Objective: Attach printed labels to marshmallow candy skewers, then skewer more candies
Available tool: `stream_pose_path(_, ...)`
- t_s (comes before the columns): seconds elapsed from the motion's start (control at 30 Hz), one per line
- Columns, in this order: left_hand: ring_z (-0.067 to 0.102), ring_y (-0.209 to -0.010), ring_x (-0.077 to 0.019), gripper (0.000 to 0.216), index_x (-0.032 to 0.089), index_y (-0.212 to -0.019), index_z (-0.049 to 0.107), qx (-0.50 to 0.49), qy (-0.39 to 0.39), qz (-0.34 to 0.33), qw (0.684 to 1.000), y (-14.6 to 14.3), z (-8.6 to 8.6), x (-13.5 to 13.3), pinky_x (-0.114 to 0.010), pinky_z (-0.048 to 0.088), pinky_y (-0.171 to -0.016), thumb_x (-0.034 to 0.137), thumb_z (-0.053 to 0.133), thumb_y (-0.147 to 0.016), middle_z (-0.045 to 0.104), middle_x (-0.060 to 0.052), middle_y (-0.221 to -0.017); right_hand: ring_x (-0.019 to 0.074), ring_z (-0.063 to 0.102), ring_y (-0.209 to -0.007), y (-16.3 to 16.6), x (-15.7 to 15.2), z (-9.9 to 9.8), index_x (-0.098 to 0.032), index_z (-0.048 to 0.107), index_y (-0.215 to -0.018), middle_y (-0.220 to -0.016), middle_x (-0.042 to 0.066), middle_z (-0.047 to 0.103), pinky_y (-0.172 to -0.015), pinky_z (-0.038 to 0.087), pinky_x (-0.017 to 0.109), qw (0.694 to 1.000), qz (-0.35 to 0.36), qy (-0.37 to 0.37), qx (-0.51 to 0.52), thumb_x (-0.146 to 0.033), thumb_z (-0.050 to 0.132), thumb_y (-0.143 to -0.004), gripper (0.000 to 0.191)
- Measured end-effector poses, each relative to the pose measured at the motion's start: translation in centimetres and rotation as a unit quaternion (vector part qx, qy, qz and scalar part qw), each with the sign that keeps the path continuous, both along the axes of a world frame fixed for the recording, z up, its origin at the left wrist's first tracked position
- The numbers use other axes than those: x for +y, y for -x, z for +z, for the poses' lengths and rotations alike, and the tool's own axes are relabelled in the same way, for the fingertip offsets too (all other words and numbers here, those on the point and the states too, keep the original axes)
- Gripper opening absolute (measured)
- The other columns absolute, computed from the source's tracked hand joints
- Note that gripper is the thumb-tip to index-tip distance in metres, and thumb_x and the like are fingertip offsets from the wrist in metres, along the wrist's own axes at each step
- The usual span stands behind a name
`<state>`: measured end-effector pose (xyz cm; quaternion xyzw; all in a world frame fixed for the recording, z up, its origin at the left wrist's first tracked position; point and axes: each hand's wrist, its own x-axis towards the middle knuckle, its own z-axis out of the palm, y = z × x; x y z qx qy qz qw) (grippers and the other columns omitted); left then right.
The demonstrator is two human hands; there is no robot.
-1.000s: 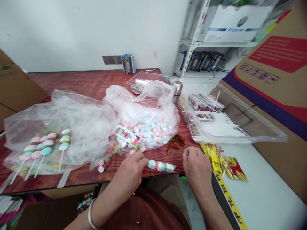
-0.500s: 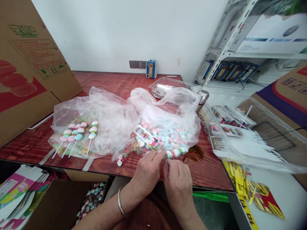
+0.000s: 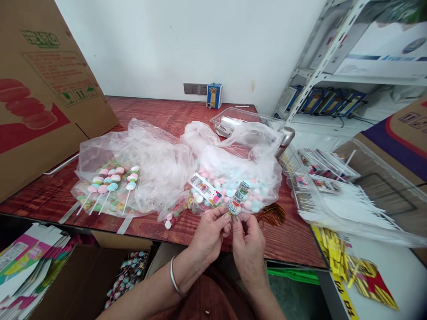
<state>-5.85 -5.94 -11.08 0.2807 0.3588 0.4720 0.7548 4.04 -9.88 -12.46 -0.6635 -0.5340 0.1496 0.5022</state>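
A marshmallow skewer (image 3: 239,196) in a clear printed wrapper tilts up from between my hands. My left hand (image 3: 208,234) pinches it at the gathered lower end of the wrapper, where a bit of gold shows, apparently a twist tie. Thumb and fingers of my right hand (image 3: 248,242) are closed on the same end from the right. Behind them lies a plastic bag (image 3: 233,153) of pastel marshmallows, with a flat printed wrapper (image 3: 207,189) on top. Gold twist ties (image 3: 273,214) lie in a bundle just right of the bag.
Several unwrapped marshmallow skewers (image 3: 110,182) rest on another plastic bag (image 3: 156,155) at left. A clear bin (image 3: 296,206) with white sticks and printed wrappers stands right. Cardboard boxes (image 3: 50,102) flank the table (image 3: 290,242); a lower box (image 3: 83,280) holds finished-looking skewers (image 3: 128,275).
The wrapped marshmallow skewer has swung from lying sideways to pointing up and away. My hands have turned, their thumbs now showing at its lower end. The view has shifted slightly.
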Motion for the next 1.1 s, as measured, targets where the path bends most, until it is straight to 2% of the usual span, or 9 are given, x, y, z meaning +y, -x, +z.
stream_pose_path(0.13,0.033,-0.051,-0.0034,0.028,0.012,-0.077,0.058,-0.067,0.013,-0.038,0.997,-0.4,-0.2,-0.2,-0.016,0.026,-0.048,0.03,0.079,-0.072,0.045,0.005,-0.063,0.0204,0.063,-0.08,-1.0,0.3,0.2,-0.02,0.059,-0.096,-0.089,0.005,0.068,-0.07,0.049,0.031,0.999,0.026,0.012,0.027,-0.033,0.052,-0.096,0.015)
stream_pose_path(0.27,0.043,-0.054,-0.0085,0.017,0.016,-0.09,0.059,0.123,-0.148,-0.024,0.981,0.3,-0.7,-0.4,-0.02,0.037,-0.051,0.032,0.061,-0.088,0.049,0.004,-0.064,0.018,0.058,-0.074,-1.5,0.2,0.8,-0.021,0.057,-0.082,-0.079,0.002,0.063,-0.067,0.045,0.029,0.997,0.074,-0.008,-0.034,-0.028,0.048,-0.097,0.02)
stream_pose_path(0.4,0.062,-0.088,-0.0201,0.02,0.017,-0.106,0.062,0.399,-0.424,0.043,0.812,1.3,-1.0,-0.6,-0.034,0.052,-0.079,0.022,0.045,-0.095,0.067,-0.009,-0.095,0.0164,0.054,-0.068,-1.3,-0.2,1.4,-0.022,0.052,-0.077,-0.074,0.0,0.057,-0.063,0.041,0.028,0.993,0.065,-0.044,-0.092,-0.024,0.047,-0.097,0.02)
stream_pose_path(0.47,0.063,-0.085,-0.0195,0.022,0.017,-0.103,0.062,0.436,-0.447,0.052,0.779,1.4,-0.8,-0.6,-0.033,0.051,-0.077,0.02,0.042,-0.096,0.069,-0.009,-0.093,0.0159,0.053,-0.066,-1.1,-0.2,1.5,-0.022,0.052,-0.078,-0.073,0.0,0.056,-0.061,0.04,0.027,0.992,0.076,-0.043,-0.091,-0.024,0.047,-0.097,0.02)
stream_pose_path(0.63,0.053,-0.064,-0.014,0.024,0.017,-0.08,0.062,0.394,-0.338,0.033,0.854,1.1,0.4,-0.5,-0.025,0.045,-0.064,0.023,0.046,-0.096,0.059,0.0,-0.067,0.0193,0.058,-0.085,-0.8,0.2,1.3,-0.021,0.06,-0.083,-0.089,0.004,0.061,-0.074,0.047,0.031,0.994,0.084,-0.037,-0.055,-0.027,0.049,-0.097,0.019)
stream_pose_path(0.8,0.052,-0.066,-0.0146,0.026,0.016,-0.08,0.066,0.353,-0.326,0.044,0.876,0.9,0.7,-0.6,-0.026,0.043,-0.066,0.026,0.048,-0.094,0.061,-0.002,-0.07,0.0188,0.06,-0.079,-0.4,0.3,0.7,-0.02,0.065,-0.087,-0.084,0.003,0.065,-0.072,0.049,0.03,0.994,0.093,-0.001,0.058,-0.038,0.055,-0.095,0.022)
stream_pose_path(0.9,0.049,-0.052,-0.013,0.033,0.014,-0.093,0.071,0.269,-0.256,-0.013,0.928,0.8,0.1,-0.6,-0.024,0.039,-0.052,0.037,0.048,-0.095,0.053,0.001,-0.057,0.0157,0.056,-0.061,-0.8,0.3,0.4,-0.02,0.06,-0.078,-0.067,-0.001,0.061,-0.059,0.047,0.027,0.985,0.104,0.03,0.133,-0.043,0.057,-0.094,0.028)
stream_pose_path(1.0,0.047,-0.044,-0.0106,0.052,0.014,-0.134,0.058,0.13,-0.189,-0.102,0.968,0.9,-0.7,0.0,-0.022,0.037,-0.045,0.045,0.053,-0.092,0.051,0.004,-0.057,0.0164,0.058,-0.061,-1.8,0.3,0.5,-0.021,0.06,-0.079,-0.068,-0.001,0.062,-0.063,0.048,0.028,0.989,0.126,-0.001,0.074,-0.039,0.056,-0.095,0.025)
stream_pose_path(1.1,0.066,-0.077,-0.0162,0.067,0.023,-0.148,0.044,0.079,-0.23,-0.121,0.962,1.9,-0.6,1.0,-0.029,0.053,-0.069,0.036,0.065,-0.085,0.068,-0.006,-0.091,0.0205,0.064,-0.078,-3.1,0.1,0.8,-0.022,0.063,-0.09,-0.086,0.005,0.068,-0.075,0.048,0.031,0.981,0.157,-0.07,-0.094,-0.033,0.055,-0.095,0.014)
